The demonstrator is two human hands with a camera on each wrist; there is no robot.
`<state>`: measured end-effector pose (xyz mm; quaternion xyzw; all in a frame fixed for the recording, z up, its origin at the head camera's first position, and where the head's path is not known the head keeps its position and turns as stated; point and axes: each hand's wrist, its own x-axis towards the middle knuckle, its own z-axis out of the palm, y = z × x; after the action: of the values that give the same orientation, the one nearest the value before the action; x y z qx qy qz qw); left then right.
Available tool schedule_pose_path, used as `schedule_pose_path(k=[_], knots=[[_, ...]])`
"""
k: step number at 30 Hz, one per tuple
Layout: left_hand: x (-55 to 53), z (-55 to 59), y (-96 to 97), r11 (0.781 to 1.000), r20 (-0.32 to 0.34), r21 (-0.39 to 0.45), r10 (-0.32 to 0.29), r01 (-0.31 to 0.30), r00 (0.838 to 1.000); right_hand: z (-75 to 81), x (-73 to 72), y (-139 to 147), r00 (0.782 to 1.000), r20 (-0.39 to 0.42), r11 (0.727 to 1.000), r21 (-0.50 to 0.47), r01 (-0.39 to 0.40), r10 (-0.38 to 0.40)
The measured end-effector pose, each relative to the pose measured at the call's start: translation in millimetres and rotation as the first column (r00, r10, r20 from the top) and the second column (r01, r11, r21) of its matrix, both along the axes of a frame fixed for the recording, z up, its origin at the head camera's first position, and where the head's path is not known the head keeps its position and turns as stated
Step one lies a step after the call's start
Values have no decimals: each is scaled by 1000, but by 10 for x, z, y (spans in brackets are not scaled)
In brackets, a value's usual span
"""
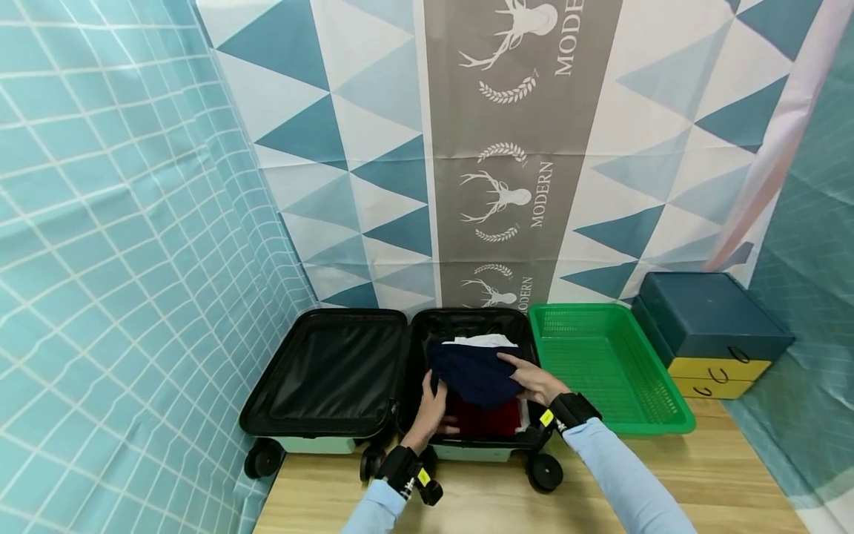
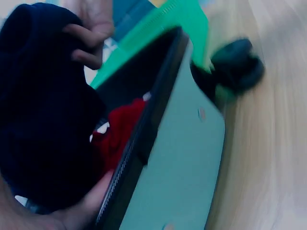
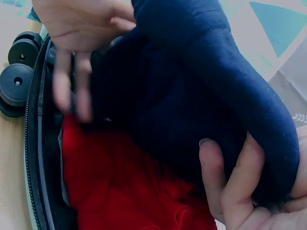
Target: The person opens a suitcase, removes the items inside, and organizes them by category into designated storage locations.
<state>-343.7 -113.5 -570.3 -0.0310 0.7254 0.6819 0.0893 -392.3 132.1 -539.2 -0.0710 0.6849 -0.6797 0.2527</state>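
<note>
A dark navy piece of clothing [image 1: 474, 374], folded over, is held up over the right half of the open suitcase [image 1: 467, 454]. My left hand [image 1: 430, 411] grips its lower left edge, with some fingers hanging free of the cloth. At the right edge, my right hand [image 1: 534, 380] pinches the fabric, the thumb on one side and fingers on the other in the right wrist view. Below the navy cloth lies a red garment [image 3: 139, 187] inside the suitcase. White cloth [image 1: 483, 340] shows behind the navy piece. What kind of garment each is, I cannot tell.
The suitcase's other half [image 1: 327, 374], lined in black, lies open on the left. A green plastic basket [image 1: 603, 424] stands to the right. Beyond it are stacked dark blue and yellow boxes [image 1: 720, 319]. Black wheels [image 1: 545, 472] stick out at the front onto the wooden table [image 1: 494, 504].
</note>
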Motion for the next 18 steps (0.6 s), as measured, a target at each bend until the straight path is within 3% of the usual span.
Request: schedule_pose_path(k=[2,5,7,9,10,11,12,14,16,18], knots=[[-18,-20,-15,997,-38,70,34,-31,999,0,-5,-3,1000,10,1000,7,6,-6],[-63,-18,-44,964,-30,201,182,-172,983,17,-20,-6,1000,21,1000,20,-1,1],[-99,10,-65,907,32,296,304,-299,952,38,-28,-9,1000,26,999,41,-5,4],[-121,54,-85,852,85,327,405,-409,910,55,-36,-14,1000,18,997,77,-12,11],[-131,76,-94,834,99,326,438,-445,893,62,-37,-15,1000,11,995,97,-17,16],[-142,101,-98,829,111,294,464,-475,879,67,-34,-16,1000,8,994,110,-20,19],[-153,124,-101,835,118,266,468,-482,876,71,-32,-17,1000,5,992,122,-26,25],[-180,159,-101,882,113,181,421,-435,900,76,-27,-22,999,10,992,118,-38,37],[-207,179,-103,945,104,91,306,-315,946,86,-21,-20,999,27,994,99,-45,42],[-226,184,-107,986,90,-9,166,-166,982,106,-17,-8,998,45,994,97,-41,37]])
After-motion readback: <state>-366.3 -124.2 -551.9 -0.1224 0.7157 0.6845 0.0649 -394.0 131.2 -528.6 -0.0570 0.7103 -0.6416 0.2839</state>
